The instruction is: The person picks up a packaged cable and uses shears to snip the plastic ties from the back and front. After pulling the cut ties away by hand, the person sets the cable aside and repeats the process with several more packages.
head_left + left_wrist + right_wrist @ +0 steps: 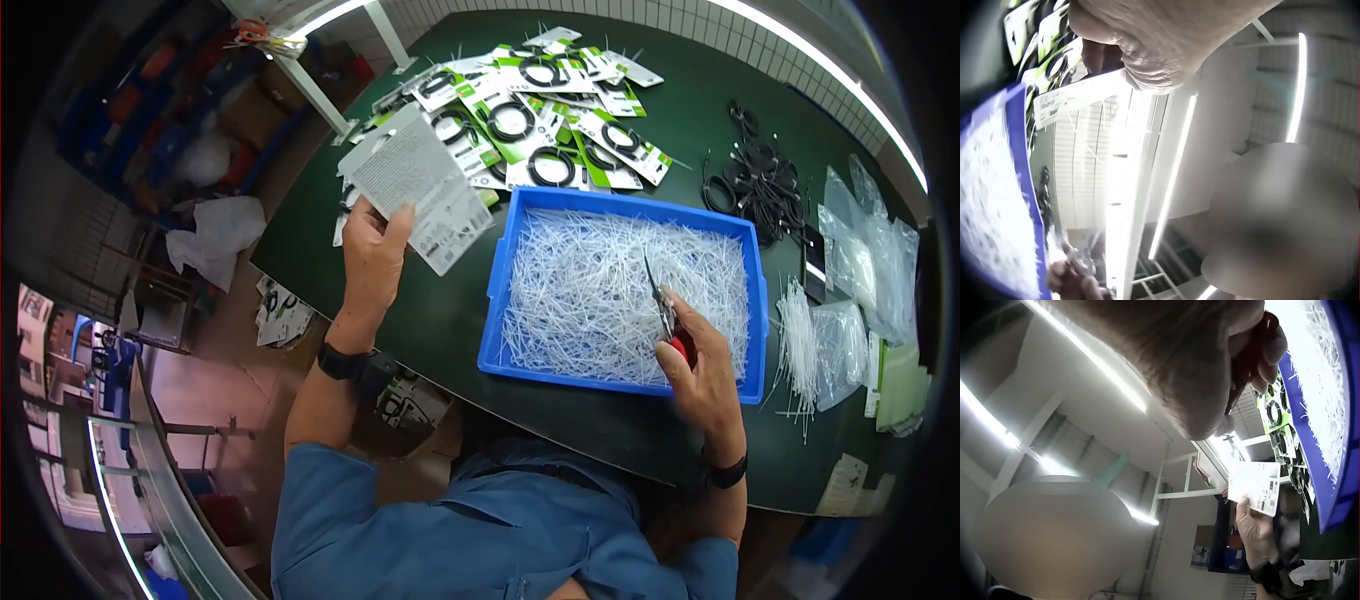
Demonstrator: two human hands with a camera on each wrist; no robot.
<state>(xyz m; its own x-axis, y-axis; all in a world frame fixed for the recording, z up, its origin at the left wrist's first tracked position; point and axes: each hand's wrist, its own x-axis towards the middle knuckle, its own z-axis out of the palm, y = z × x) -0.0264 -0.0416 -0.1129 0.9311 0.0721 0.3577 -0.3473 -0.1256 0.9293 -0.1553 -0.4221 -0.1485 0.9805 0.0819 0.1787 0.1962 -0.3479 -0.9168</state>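
My left hand [372,262] pinches a flat packaging card [425,185], its printed grey back turned up, above the table's left side. In the right wrist view that card [1257,487] stands raised in the left hand [1256,530]. My right hand [705,375] grips red-handled scissors [667,318], slim metal blades pointing away from me, over a blue tray [492,335]. Thin white plastic strips [610,290] fill the tray in a tangled layer. In the right wrist view the red handle [1250,362] runs through the curled fingers; the blades are hidden there.
Behind the tray lies a heap of carded black cables [510,120] with green-and-white packaging. Loose black cables [760,185] lie at the back right. Clear plastic bags [868,250] and a bundle of white strips [797,350] lie on the right. A white frame post [315,95] rises at the left edge.
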